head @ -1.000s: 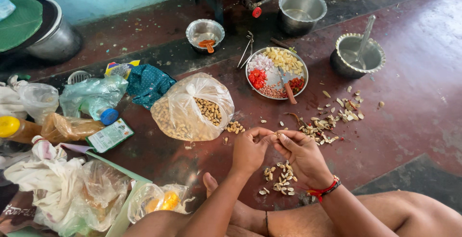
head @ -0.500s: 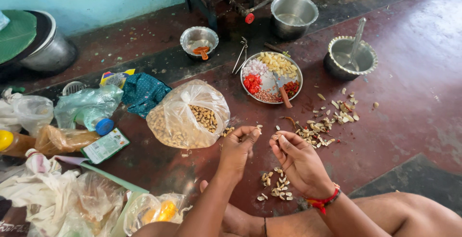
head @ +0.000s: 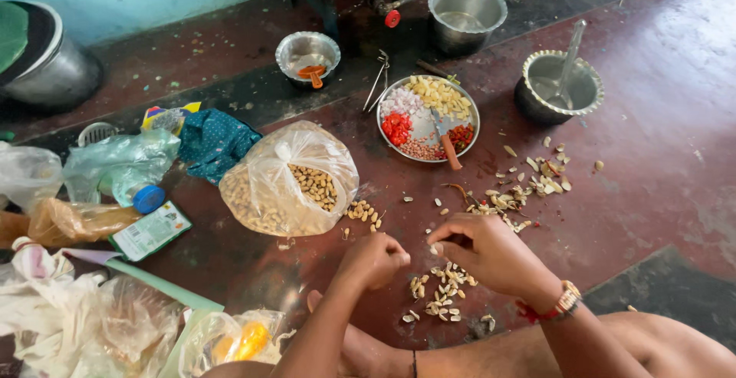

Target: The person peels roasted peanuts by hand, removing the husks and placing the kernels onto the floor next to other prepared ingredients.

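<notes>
Down at the bottom you can see a bare leg and a foot tucked in, person is sitting right on the red floor (head: 659,163). Just past that, a little heap of peanut shells (head: 441,297) lies on the floor, right below both hands.

The left hand (head: 374,259) is curled up, fingers drawn together with the tips pinched toward the right hand, probably on a peanut, but whatever is in there is too small to make out. The right hand (head: 484,249) has a beaded wristband and red thread on the wrist; its fingers are bunched together too, tips pointing at the left hand, almost touching it.

Off to the near left there's a mess of crumpled plastic bags (head: 92,332), one with something orange-yellow inside.

A bit further out, a small loose cluster of peanuts (head: 362,212) sits just beside a big clear bag of peanuts (head: 287,182). To the right of the hands, more shells and skins (head: 529,182) are scattered around.

Beyond that is a round steel plate (head: 425,129) with chopped stuff in piles, red, yellow, pinkish, and a knife (head: 445,142) lying across it. Right of it, a fluted metal bowl (head: 558,87) with a spoon. Furthest back: a small steel bowl (head: 307,50) with an orange thing in it, and a steel pot (head: 466,14).
</notes>
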